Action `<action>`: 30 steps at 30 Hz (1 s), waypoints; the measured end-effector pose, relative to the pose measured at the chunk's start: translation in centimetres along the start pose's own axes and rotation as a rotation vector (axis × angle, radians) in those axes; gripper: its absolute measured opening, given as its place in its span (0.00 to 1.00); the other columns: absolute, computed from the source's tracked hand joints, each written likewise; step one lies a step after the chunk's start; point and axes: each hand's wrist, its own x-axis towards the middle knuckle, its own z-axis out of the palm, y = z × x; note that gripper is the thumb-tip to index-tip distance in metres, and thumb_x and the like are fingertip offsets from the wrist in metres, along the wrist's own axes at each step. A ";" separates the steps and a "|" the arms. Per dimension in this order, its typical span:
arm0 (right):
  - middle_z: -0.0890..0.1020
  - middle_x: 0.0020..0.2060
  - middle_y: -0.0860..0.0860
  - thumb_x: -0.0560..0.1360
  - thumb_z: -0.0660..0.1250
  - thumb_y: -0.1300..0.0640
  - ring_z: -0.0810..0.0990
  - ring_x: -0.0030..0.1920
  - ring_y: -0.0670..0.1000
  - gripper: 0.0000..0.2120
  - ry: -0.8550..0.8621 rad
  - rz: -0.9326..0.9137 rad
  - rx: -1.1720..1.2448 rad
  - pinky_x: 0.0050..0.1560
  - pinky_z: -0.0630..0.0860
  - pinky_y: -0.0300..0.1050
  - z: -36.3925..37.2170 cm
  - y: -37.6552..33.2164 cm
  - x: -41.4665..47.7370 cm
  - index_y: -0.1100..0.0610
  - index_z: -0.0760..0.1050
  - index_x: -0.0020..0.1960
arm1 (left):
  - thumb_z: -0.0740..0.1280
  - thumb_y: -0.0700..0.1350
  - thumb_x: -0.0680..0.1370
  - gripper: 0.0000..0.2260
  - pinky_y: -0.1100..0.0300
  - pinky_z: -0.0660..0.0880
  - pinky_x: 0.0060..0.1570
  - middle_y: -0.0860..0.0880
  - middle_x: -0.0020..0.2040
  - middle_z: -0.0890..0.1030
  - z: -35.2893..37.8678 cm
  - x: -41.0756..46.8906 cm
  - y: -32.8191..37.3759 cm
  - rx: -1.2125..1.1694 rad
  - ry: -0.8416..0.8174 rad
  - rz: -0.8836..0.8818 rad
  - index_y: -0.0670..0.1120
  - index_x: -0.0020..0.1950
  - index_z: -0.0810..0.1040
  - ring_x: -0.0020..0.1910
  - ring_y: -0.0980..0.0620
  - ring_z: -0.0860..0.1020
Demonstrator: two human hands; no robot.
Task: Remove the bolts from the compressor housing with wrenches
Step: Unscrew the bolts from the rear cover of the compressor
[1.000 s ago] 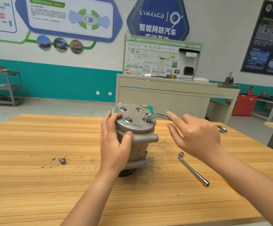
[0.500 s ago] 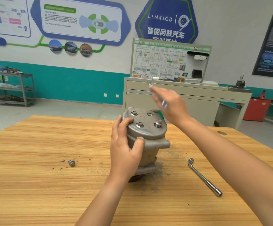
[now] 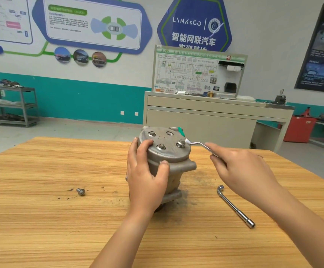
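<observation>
We've got the grey cast-metal compressor housing (image 3: pixel 169 157) standing on end near the middle of the light wooden table (image 3: pixel 41 219). Our left hand (image 3: pixel 147 182) is clamped onto it, fingers hooked over the rim of the round top face and thumb pressed against the side. Our right hand (image 3: pixel 242 171) is wrapped around the handle of the thin silver offset ring wrench (image 3: pixel 197 143), with the index finger laid along the shaft. The wrench's far end sits right up against the right-hand hex bolt (image 3: pixel 181 142) on the top face (honestly can't tell whether the ring is actually seated over the head). Also in that face are the front hex bolt (image 3: pixel 160 146) and the back-left hex bolt (image 3: pixel 152 134), plus an open round hole (image 3: pixel 170 134) toward the back. A small green cap (image 3: pixel 181 130) pokes up at the back rim. One loose flanged bolt (image 3: pixel 80 191) lies on the table well to the left of the housing, with dark specks of grit scattered near it. The chrome L-shaped socket wrench (image 3: pixel 234 206) lies flat on the table to the right of the housing, apart from both hands, its bent end pointing toward the housing.
</observation>
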 end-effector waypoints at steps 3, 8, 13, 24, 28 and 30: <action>0.78 0.37 0.47 0.80 0.50 0.51 0.78 0.41 0.53 0.19 0.025 0.014 -0.101 0.32 0.66 0.43 0.1 -0.5 0.7 0.41 0.57 0.71 | 0.55 0.60 0.64 0.30 0.49 0.60 0.70 0.51 0.74 0.60 0.2 0.1 0.1 0.011 0.001 0.007 0.53 0.65 0.69 0.72 0.54 0.59; 0.63 0.28 0.47 0.76 0.56 0.62 0.69 0.34 0.53 0.26 -0.077 0.005 -0.368 0.23 0.56 0.41 -0.6 -2.4 1.5 0.51 0.54 0.72 | 0.55 0.61 0.65 0.30 0.49 0.59 0.70 0.51 0.74 0.59 0.4 0.1 0.0 0.012 0.003 0.014 0.53 0.65 0.69 0.73 0.55 0.58; 0.78 0.48 0.52 0.74 0.54 0.67 0.80 0.47 0.55 0.31 -0.167 -0.042 -0.436 0.24 0.54 0.41 -0.4 -4.4 0.8 0.61 0.47 0.74 | 0.53 0.61 0.66 0.32 0.57 0.55 0.68 0.49 0.75 0.57 0.0 0.2 0.0 0.079 -0.047 0.049 0.51 0.67 0.67 0.73 0.56 0.55; 0.81 0.39 0.55 0.71 0.65 0.62 0.81 0.35 0.55 0.27 -0.039 -0.033 -0.505 0.26 0.57 0.39 -1.2 -4.6 0.6 0.66 0.64 0.68 | 0.59 0.55 0.69 0.25 0.58 0.60 0.65 0.50 0.74 0.58 0.1 0.4 -0.1 0.106 -0.064 0.072 0.53 0.66 0.68 0.72 0.60 0.56; 0.75 0.25 0.53 0.72 0.65 0.58 0.73 0.21 0.54 0.12 0.415 -0.200 -0.286 0.23 0.62 0.38 1.2 0.4 -0.1 0.61 0.81 0.52 | 0.56 0.60 0.66 0.21 0.76 0.56 0.59 0.51 0.72 0.62 -1.3 0.7 -0.9 0.026 -0.091 0.080 0.63 0.59 0.65 0.67 0.65 0.58; 0.79 0.30 0.55 0.75 0.60 0.60 0.78 0.28 0.55 0.13 0.451 -0.270 -0.227 0.33 0.73 0.44 2.5 2.1 0.8 0.63 0.80 0.53 | 0.57 0.59 0.67 0.19 0.81 0.55 0.56 0.51 0.71 0.64 -1.8 1.2 -1.2 0.018 -0.118 0.092 0.65 0.57 0.65 0.68 0.64 0.60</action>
